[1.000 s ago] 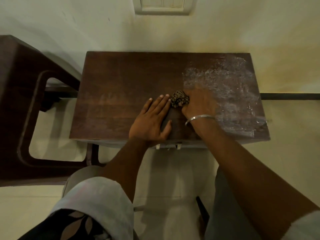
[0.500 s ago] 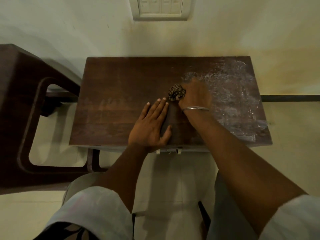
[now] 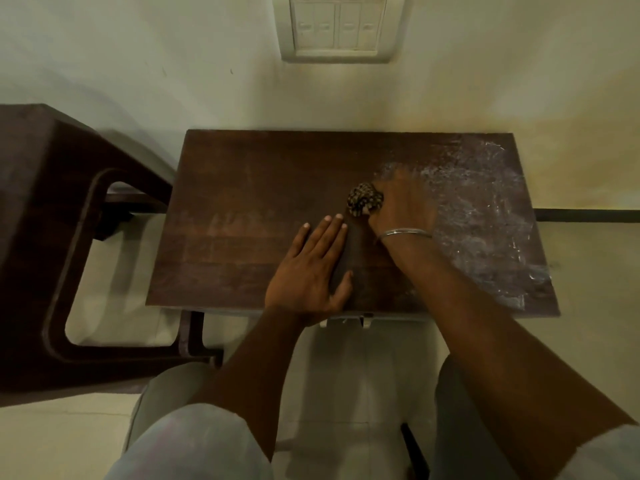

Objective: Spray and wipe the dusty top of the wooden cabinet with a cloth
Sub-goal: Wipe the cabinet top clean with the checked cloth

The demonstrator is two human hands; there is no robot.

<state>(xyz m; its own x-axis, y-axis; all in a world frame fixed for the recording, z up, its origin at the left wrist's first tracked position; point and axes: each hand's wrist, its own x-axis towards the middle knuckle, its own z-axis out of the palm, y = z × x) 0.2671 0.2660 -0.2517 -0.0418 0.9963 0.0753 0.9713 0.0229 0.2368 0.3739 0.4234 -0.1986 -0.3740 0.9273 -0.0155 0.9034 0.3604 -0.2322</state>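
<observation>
The dark wooden cabinet top (image 3: 242, 202) fills the middle of the view, set against the wall. Its right part (image 3: 485, 216) is streaked with whitish dust or wet smears; the left part looks darker and plain. My right hand (image 3: 398, 206), with a thin metal bangle on the wrist, is closed on a bunched brown patterned cloth (image 3: 362, 198) and presses it onto the top near the middle. My left hand (image 3: 311, 271) lies flat, fingers spread, near the front edge. No spray bottle is visible.
A dark wooden chair or stool frame (image 3: 69, 237) stands close on the left of the cabinet. A switch plate (image 3: 337, 27) is on the pale wall behind. My knees (image 3: 194, 427) are below the front edge, over a pale floor.
My right hand with the cloth moved away from me toward the back of the top, then stayed near the middle. The left hand has stayed flat in place.
</observation>
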